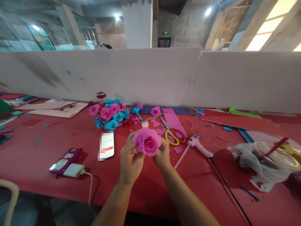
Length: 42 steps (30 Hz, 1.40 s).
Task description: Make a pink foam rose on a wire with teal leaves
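Note:
A pink paper rose faces up toward me over the red table, its petals curled round a tight centre. My left hand grips it from the left with fingers and thumb at the petals' edge. From the right, my right hand is closed on the same flower; most of its fingers are hidden behind the petals. Just beyond lie pink paper scraps, yellow-handled scissors and a pink paper strip. A pink glue gun with a glue stick rests to the right.
A bunch of pink, blue and red paper flowers stands at the back left. Nearer are a phone and a purple power strip with a white charger. At right sits a lidded cup in a plastic bag. A white partition borders the table.

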Tool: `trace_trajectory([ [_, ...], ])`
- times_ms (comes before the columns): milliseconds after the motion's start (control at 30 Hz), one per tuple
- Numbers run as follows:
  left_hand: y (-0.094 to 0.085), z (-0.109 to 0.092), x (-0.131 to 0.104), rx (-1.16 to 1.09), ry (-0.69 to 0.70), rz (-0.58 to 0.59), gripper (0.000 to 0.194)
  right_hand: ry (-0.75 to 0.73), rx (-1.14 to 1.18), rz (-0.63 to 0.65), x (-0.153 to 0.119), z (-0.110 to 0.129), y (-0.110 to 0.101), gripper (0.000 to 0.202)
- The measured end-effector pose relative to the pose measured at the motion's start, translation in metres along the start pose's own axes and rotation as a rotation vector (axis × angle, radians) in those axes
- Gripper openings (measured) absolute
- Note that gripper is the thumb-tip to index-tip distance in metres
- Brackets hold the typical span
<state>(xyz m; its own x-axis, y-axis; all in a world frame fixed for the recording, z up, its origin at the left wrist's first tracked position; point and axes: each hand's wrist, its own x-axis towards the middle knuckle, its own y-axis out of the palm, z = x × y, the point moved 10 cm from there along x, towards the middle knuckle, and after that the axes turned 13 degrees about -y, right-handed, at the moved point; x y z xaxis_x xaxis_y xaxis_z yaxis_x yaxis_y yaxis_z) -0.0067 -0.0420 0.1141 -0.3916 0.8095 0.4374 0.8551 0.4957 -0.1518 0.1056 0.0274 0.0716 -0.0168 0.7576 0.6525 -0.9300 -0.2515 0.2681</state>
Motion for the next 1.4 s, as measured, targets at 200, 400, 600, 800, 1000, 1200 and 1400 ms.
trace_trajectory([
  [200, 0.006, 0.010, 0.002, -0.207, -0.137, 0.079, 0.029, -0.008, 0.093, -0.028, -0.004, -0.013, -0.003, 0.005],
  [400, 0.001, 0.010, 0.001, -0.136, -0.089, 0.007, 0.016, 0.026, 0.095, -0.052, -0.010, -0.024, -0.002, 0.005],
  [600, -0.008, 0.009, 0.005, -0.119, -0.088, -0.017, 0.015, 0.071, 0.166, -0.061, -0.008, -0.025, 0.002, 0.004],
  [800, -0.017, 0.033, 0.009, -0.244, -0.235, -0.170, 0.020, 0.057, 0.148, 0.005, -0.008, -0.017, 0.009, 0.003],
  [1000, -0.026, 0.037, 0.010, -0.197, -0.207, -0.242, 0.014, 0.076, 0.230, 0.015, -0.006, -0.013, 0.013, 0.001],
  [1200, -0.038, 0.020, 0.010, -0.040, -0.078, -0.300, 0.011, 0.115, 0.258, 0.046, -0.008, -0.018, 0.018, 0.009],
  [1400, -0.016, 0.024, 0.011, -0.136, -0.229, -0.123, 0.012, 0.158, 0.297, 0.080, -0.014, -0.028, 0.020, 0.011],
])
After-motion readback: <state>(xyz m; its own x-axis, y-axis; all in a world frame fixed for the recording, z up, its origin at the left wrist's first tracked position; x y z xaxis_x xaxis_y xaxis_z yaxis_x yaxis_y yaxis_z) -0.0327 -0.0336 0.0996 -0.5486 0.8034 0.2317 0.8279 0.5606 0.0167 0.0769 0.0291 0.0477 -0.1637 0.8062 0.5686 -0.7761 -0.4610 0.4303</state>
